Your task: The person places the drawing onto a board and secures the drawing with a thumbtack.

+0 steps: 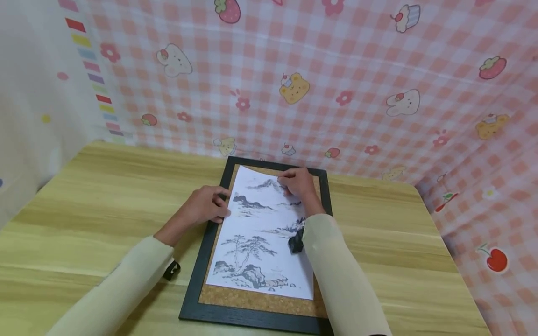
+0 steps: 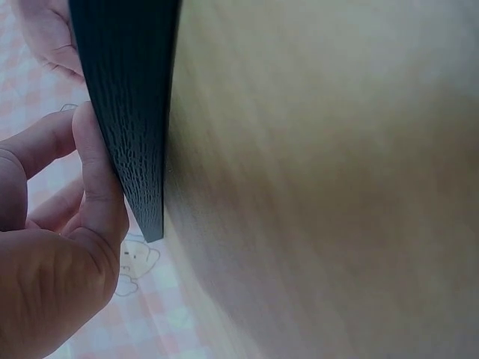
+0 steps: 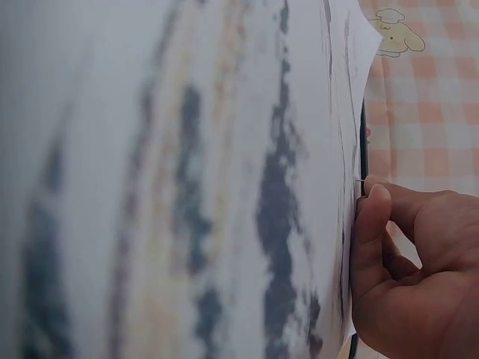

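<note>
A white sheet of paper (image 1: 252, 224) printted with ink-style mountains and trees lies on a black-framed cork board (image 1: 235, 296). My left hand (image 1: 206, 205) is at the board's left side, its thumb and index fingertips touching the paper's left edge. In the left wrist view that hand (image 2: 60, 247) lies against the black frame (image 2: 127, 97). Near the paper's top right, my right hand (image 1: 297, 183) pinches a thin pin (image 3: 360, 180) between thumb and index finger; most of the pin is hidden. The paper's top right corner is hidden behind the right hand.
The board lies on a wood-grain table (image 1: 386, 224). Behind it hangs a pink checked cloth (image 1: 260, 107) with cartoon prints, which also runs along the right side. A pale cloth (image 1: 33, 93) hangs at the left. Black wrist-camera parts (image 1: 296, 241) hang below the sleeves.
</note>
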Motion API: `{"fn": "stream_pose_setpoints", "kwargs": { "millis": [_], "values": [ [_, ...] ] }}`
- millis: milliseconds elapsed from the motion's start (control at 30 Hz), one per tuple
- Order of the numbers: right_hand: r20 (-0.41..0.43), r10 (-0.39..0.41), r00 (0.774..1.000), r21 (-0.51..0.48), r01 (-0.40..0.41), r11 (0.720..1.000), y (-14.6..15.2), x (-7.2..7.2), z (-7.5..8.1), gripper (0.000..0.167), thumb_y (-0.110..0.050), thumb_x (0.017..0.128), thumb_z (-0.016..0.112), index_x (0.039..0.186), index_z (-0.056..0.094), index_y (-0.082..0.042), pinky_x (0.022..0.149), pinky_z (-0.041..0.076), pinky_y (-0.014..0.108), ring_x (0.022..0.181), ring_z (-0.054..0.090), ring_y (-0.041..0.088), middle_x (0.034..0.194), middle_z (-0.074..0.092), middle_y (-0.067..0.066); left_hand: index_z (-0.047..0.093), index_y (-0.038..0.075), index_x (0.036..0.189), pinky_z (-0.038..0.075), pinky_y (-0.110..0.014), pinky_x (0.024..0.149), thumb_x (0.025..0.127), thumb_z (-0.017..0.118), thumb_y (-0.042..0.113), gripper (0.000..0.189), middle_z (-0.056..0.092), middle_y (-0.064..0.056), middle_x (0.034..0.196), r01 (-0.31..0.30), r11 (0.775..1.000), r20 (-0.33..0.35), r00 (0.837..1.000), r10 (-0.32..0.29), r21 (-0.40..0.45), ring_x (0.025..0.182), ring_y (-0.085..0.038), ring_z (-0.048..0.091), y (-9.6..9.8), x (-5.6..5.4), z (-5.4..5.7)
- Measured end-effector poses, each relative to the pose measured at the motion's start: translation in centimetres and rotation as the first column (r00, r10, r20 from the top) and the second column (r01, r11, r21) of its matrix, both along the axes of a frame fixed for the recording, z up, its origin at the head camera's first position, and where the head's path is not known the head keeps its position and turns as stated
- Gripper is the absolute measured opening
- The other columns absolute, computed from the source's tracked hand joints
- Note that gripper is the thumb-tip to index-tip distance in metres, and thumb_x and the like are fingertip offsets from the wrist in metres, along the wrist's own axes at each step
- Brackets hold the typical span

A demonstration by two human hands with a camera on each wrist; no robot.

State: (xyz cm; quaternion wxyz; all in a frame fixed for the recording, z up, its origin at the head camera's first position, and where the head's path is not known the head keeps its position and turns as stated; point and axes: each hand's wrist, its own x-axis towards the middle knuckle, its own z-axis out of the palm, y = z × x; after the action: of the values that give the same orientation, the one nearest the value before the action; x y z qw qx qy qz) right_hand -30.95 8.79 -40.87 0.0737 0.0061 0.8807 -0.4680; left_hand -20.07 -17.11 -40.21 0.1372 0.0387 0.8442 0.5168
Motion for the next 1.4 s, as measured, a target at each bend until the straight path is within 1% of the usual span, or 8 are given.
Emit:
{"fn": "stream_pose_setpoints", "kwargs": {
  "millis": [133,433,533,700,900,1100,1400],
  "values": [
    [0.004,-0.007,1.000,0.007,0.007,1.000,-0.10,-0.13,-0.06,0.015,-0.016,0.097,0.071,0.107,0.080,-0.008,0.059,0.050,0.028,0.057,0.060,0.013,0.090,0.070,0.008,0.052,-0.007,0.142,0.063,-0.033,0.068,0.091,0.071,-0.005,0.054,0.067,-0.016,0.094,0.001,1.000,-0.001,1.000,-0.001,-0.006,0.072,-0.020,0.070,-0.02,-0.11,-0.07],
    [0.034,-0.008,0.999,0.033,0.007,0.999,-0.10,-0.25,0.09,0.015,-0.016,0.097,0.071,0.108,0.080,-0.009,0.059,0.051,0.029,0.058,0.061,0.013,0.095,0.072,0.009,0.051,-0.007,0.143,0.063,-0.034,0.069,0.092,0.070,-0.006,0.055,0.066,-0.016,0.095,0.007,1.000,0.002,1.000,-0.007,0.009,0.072,-0.020,0.070,-0.11,-0.15,0.05],
    [0.048,-0.012,0.999,0.030,0.010,0.999,-0.07,-0.21,0.24,0.016,-0.016,0.098,0.071,0.109,0.080,-0.009,0.061,0.053,0.029,0.060,0.062,0.013,0.098,0.072,0.009,0.050,-0.007,0.144,0.063,-0.034,0.069,0.092,0.070,-0.006,0.056,0.066,-0.017,0.095,0.005,1.000,0.001,1.000,-0.005,0.013,0.073,-0.021,0.070,-0.07,-0.15,0.11],
    [0.062,-0.012,0.998,0.024,0.010,1.000,-0.09,-0.18,0.28,0.017,-0.016,0.098,0.071,0.110,0.079,-0.008,0.061,0.053,0.028,0.061,0.062,0.013,0.100,0.071,0.009,0.050,-0.007,0.144,0.063,-0.033,0.069,0.092,0.070,-0.006,0.056,0.066,-0.016,0.095,0.003,1.000,0.001,1.000,-0.003,0.013,0.072,-0.020,0.069,-0.02,-0.06,0.12],
    [0.059,-0.015,0.998,0.003,0.015,1.000,-0.20,-0.29,0.00,0.015,-0.016,0.098,0.071,0.108,0.079,-0.008,0.060,0.053,0.027,0.061,0.062,0.013,0.100,0.071,0.010,0.050,-0.006,0.145,0.063,-0.033,0.069,0.092,0.070,-0.006,0.057,0.066,-0.017,0.095,0.002,1.000,0.008,1.000,-0.002,0.007,0.072,-0.020,0.070,-0.10,-0.04,-0.01],
    [0.050,-0.012,0.999,-0.022,0.013,1.000,0.15,-0.19,-0.09,0.015,-0.015,0.097,0.072,0.108,0.079,-0.007,0.062,0.055,0.028,0.062,0.063,0.013,0.099,0.071,0.011,0.048,-0.005,0.147,0.063,-0.033,0.069,0.092,0.070,-0.005,0.059,0.066,-0.016,0.096,0.007,1.000,0.016,1.000,-0.007,0.001,0.073,-0.020,0.070,-0.09,-0.25,-0.14],
    [0.023,-0.024,0.999,-0.049,0.025,0.998,0.22,-0.13,-0.47,0.013,-0.013,0.094,0.074,0.104,0.079,-0.005,0.060,0.055,0.026,0.061,0.063,0.012,0.094,0.072,0.010,0.049,-0.007,0.146,0.063,-0.032,0.068,0.092,0.069,-0.007,0.058,0.066,-0.015,0.090,0.017,1.000,-0.004,1.000,-0.017,0.019,0.072,-0.019,0.070,-0.11,-0.15,-0.08]
  ]
}}
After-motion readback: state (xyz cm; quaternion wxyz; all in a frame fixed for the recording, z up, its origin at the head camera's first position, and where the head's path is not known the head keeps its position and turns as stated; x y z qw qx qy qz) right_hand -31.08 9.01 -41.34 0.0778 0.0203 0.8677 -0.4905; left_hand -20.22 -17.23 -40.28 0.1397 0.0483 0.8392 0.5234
